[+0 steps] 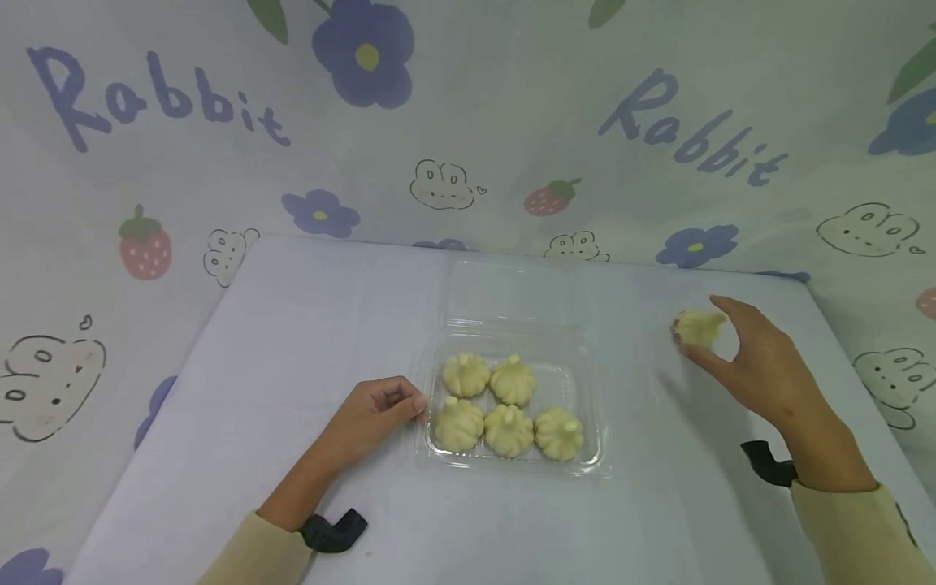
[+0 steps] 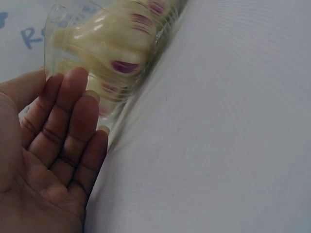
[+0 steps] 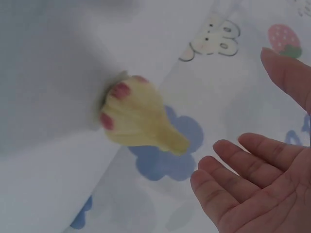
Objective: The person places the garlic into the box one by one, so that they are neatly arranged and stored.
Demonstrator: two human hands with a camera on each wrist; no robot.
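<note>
A clear plastic clamshell box [image 1: 595,455] lies with its lid [image 1: 512,288] folded back. Several pale garlic bulbs [image 1: 509,431] sit inside it, two in the back row and three in front. My left hand [image 1: 376,414] is at the box's left side, its thumb and fingers pinching the rim, as the left wrist view shows. Another garlic bulb [image 1: 698,328], with reddish marks at its base [image 3: 121,91], stands on the table to the right. My right hand [image 1: 768,366] is spread beside that bulb; in the right wrist view its straight fingers [image 3: 252,167] are apart from it.
A white-covered table [image 1: 307,317] lies under everything. Behind it hangs a cloth [image 1: 483,97] printed with rabbits, flowers and strawberries. Both wrists wear black bands [image 1: 332,532]. The box's back right corner [image 1: 559,378] holds no bulb.
</note>
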